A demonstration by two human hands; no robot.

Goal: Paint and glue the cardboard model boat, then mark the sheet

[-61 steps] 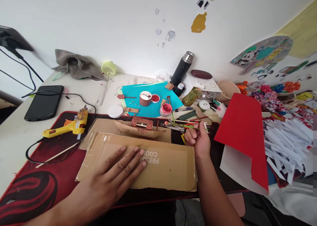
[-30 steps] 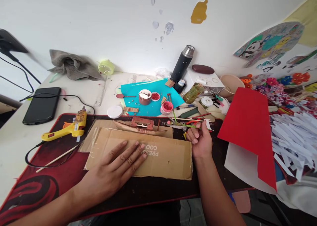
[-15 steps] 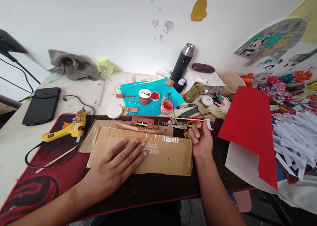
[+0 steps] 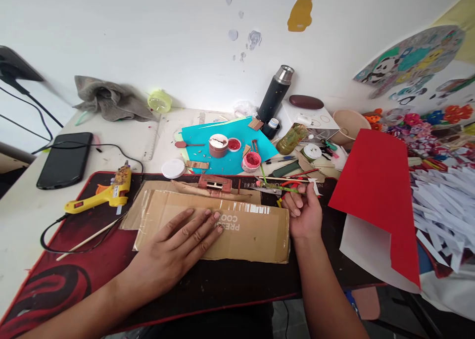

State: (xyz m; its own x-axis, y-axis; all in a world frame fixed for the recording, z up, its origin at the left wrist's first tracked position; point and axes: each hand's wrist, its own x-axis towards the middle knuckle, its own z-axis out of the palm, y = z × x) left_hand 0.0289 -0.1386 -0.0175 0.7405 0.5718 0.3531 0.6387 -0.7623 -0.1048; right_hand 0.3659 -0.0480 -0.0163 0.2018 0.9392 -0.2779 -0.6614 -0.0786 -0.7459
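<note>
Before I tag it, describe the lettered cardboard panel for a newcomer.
On the dark desk mat, find the flat left hand. Beneath it is a tan cardboard panel, set apart from the cardboard sheet behind it by white upside-down lettering.

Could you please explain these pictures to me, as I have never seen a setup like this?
There is no machine here, only a person's two bare hands. Every picture comes from one camera worn on the head, looking forward and down. The left hand lies flat on some cardboard. The right hand is half curled at its right edge, near thin sticks; what it holds is too small to tell. Just behind the cardboard is a boat-shaped model. A glue gun and phone lie to the left, a flask is farther back, and red card is at the right.
</note>
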